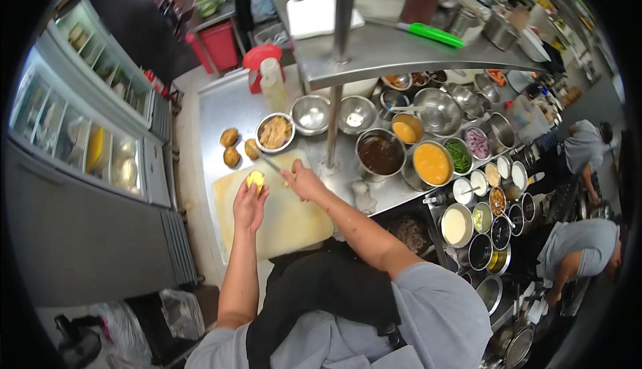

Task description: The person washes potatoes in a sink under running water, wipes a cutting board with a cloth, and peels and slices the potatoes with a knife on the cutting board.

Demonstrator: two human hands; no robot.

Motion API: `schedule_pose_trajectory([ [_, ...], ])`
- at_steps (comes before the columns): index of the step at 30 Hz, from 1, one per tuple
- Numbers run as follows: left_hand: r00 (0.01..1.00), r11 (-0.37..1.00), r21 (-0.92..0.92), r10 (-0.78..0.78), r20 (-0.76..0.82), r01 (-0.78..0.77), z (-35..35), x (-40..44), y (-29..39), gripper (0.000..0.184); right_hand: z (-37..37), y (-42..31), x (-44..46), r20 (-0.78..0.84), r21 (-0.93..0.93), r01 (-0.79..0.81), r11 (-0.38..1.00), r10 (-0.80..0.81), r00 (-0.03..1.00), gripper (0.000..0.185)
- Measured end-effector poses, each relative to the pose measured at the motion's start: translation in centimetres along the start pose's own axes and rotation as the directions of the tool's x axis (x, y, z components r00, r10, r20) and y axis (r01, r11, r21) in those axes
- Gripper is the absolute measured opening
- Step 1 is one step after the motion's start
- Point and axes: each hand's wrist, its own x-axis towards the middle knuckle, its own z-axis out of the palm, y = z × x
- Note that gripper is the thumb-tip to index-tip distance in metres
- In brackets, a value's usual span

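Over the cutting board (294, 225), my left hand (249, 207) holds up a potato (255, 180) with yellow flesh showing. My right hand (306, 183) is closed around the handle of a knife (269, 163), its blade pointing to the upper left, above the potato. Beyond the board's far edge lie a few whole brown-skinned potatoes (230, 137). Beside them stands a metal bowl (257, 131) filled with pale yellowish-brown pieces.
Two steel bowls (311, 115) flank a metal post (332, 128) carrying an overhead shelf (401, 54). Rightward are a pot of dark sauce (380, 153), orange sauce (433, 163) and several containers. Two people in grey shirts (580, 245) work at far right. Glass-door fridges (80, 135) line the left.
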Motion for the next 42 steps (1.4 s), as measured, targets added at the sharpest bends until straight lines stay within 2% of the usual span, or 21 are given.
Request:
schedule_pose_trajectory([
  [2, 0.994, 1.0, -0.004, -0.001, 0.106, 0.002, 0.8, 0.8, 0.1, 0.039, 0.3, 1.0, 0.8, 0.013, -0.04, -0.012, 0.999, 0.012, 1.0, 0.053],
  [4, 0.999, 0.999, 0.034, -0.001, 0.051, -0.001, 1.2, 0.4, -0.1, 0.041, 2.4, 5.1, 3.5, -0.145, -0.335, 0.305, 0.891, -0.369, 0.918, 0.051],
  [5, 1.0, 0.996, 0.084, 0.002, 0.0, -0.002, 1.6, 0.4, 0.0, 0.043, 2.3, 5.2, 3.3, -0.154, -0.347, 0.311, 0.885, -0.381, 0.912, 0.051],
  [9, 0.999, 0.993, 0.121, 0.011, 0.039, -0.016, 2.1, -0.6, 0.5, 0.047, 2.9, 5.4, 3.1, -0.185, -0.32, 0.295, 0.9, -0.365, 0.913, 0.05],
  [11, 0.999, 0.998, 0.056, 0.016, 0.032, -0.018, 2.1, -0.8, 0.5, 0.05, 2.6, 5.6, 3.1, -0.171, -0.327, 0.284, 0.901, -0.352, 0.92, 0.052],
  [14, 1.0, 1.0, 0.021, 0.006, 0.029, -0.006, 2.1, -0.8, 0.2, 0.048, 2.2, 4.6, 2.6, -0.115, -0.288, 0.155, 0.945, -0.195, 0.974, 0.054],
  [15, 1.0, 1.0, 0.012, 0.005, 0.027, -0.005, 1.9, -0.8, 0.3, 0.048, 2.3, 4.3, 2.3, -0.118, -0.284, 0.159, 0.945, -0.199, 0.973, 0.054],
  [17, 1.0, 1.0, 0.005, 0.004, 0.028, -0.005, 1.6, -0.8, 0.3, 0.047, 2.3, 3.8, 1.8, -0.26, -0.298, 0.132, 0.945, -0.214, 0.942, 0.055],
  [18, 1.0, 1.0, -0.008, -0.003, 0.024, 0.003, 1.7, -0.8, 0.2, 0.047, 2.2, 3.7, 1.8, -0.266, -0.294, 0.135, 0.946, -0.217, 0.939, 0.055],
  [24, 1.0, 0.999, -0.045, 0.006, 0.019, -0.005, 2.1, -0.7, 0.1, 0.047, 1.1, 3.4, 2.0, -0.069, -0.358, 0.186, 0.915, -0.224, 0.972, 0.061],
  [26, 0.999, 1.0, -0.025, 0.017, 0.029, -0.016, 2.0, -0.6, 0.2, 0.046, 0.8, 3.2, 2.3, 0.083, -0.344, 0.091, 0.935, -0.066, 0.994, 0.067],
  [28, 0.999, 0.999, 0.01, 0.035, 0.021, -0.035, 1.8, -0.2, -0.1, 0.043, 1.9, 4.4, 3.3, 0.003, -0.338, 0.094, 0.936, -0.099, 0.995, 0.068],
  [29, 0.999, 0.999, 0.032, 0.036, -0.025, -0.035, 1.2, 0.0, -0.6, 0.041, 3.1, 5.4, 2.8, -0.173, -0.266, 0.118, 0.957, -0.168, 0.97, 0.071],
  [30, 0.999, 0.999, 0.038, 0.033, 0.009, -0.033, 0.8, 0.1, -0.6, 0.038, 2.9, 5.8, 3.3, -0.005, -0.298, 0.15, 0.943, -0.159, 0.987, 0.071],
  [31, 0.999, 0.997, 0.073, 0.038, 0.01, -0.039, 1.1, -0.1, -0.5, 0.035, 1.2, 4.0, 2.2, 0.093, -0.133, 0.102, 0.986, -0.09, 0.992, 0.07],
  [32, 0.999, 0.997, 0.069, 0.032, 0.033, -0.034, 1.0, -0.1, -0.4, 0.034, 3.1, 7.0, 3.6, -0.064, -0.03, 0.262, 0.965, -0.263, 0.963, 0.075],
  [36, 0.998, 0.997, 0.076, 0.024, 0.063, -0.029, 1.8, -0.1, 0.5, 0.033, -0.7, 0.1, -0.4, 0.101, -0.063, 0.158, 0.985, -0.151, 0.983, 0.069],
  [38, 0.993, 0.997, 0.064, 0.035, 0.112, -0.043, 2.4, 0.1, 0.4, 0.03, -1.1, -1.0, -1.7, 0.004, 0.063, 0.326, 0.943, -0.327, 0.945, 0.059],
  [39, 0.993, 0.997, 0.064, 0.035, 0.109, -0.042, 2.6, 0.2, 0.3, 0.03, -1.0, -1.1, -1.7, 0.007, 0.064, 0.325, 0.944, -0.326, 0.945, 0.059],
  [41, 0.99, 0.998, 0.017, 0.053, 0.131, -0.055, 3.0, 0.2, 0.2, 0.026, -0.6, -1.3, -1.9, -0.118, -0.022, 0.619, 0.785, -0.617, 0.778, 0.053],
  [42, 0.99, 0.999, 0.017, 0.047, 0.132, -0.05, 3.3, 0.2, 0.1, 0.026, -0.5, -1.8, -2.3, -0.12, -0.022, 0.615, 0.788, -0.613, 0.781, 0.053],
])
